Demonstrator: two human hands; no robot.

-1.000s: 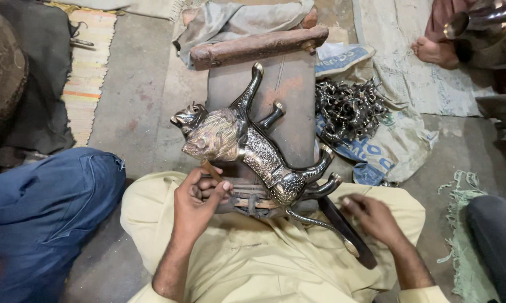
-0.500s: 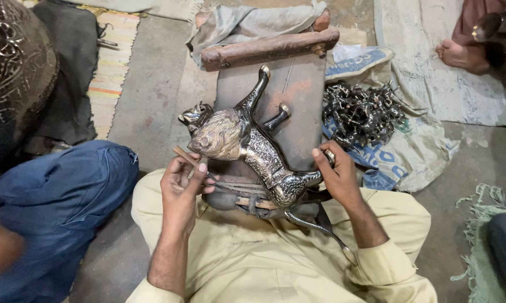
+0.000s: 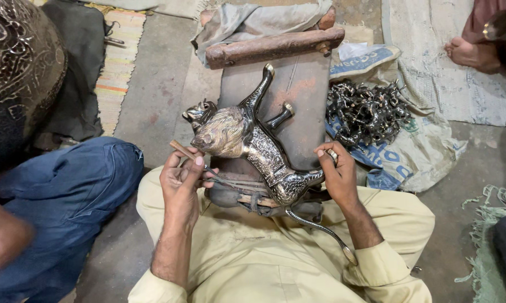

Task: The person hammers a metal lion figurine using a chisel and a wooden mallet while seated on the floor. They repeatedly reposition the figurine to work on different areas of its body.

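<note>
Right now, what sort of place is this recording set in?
Probably a floor-level metalcraft workshop: an engraved silvery metal lion figure lies on a worn wooden work block, with a heap of dark small metal castings on a sack beside it.

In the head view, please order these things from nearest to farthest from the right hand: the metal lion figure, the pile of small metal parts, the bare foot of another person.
1. The metal lion figure: just left of the right hand, at its hindquarters.
2. The pile of small metal parts: above the hand and a little to its right, on the printed sack.
3. The bare foot: far off, in the upper right corner.
</note>
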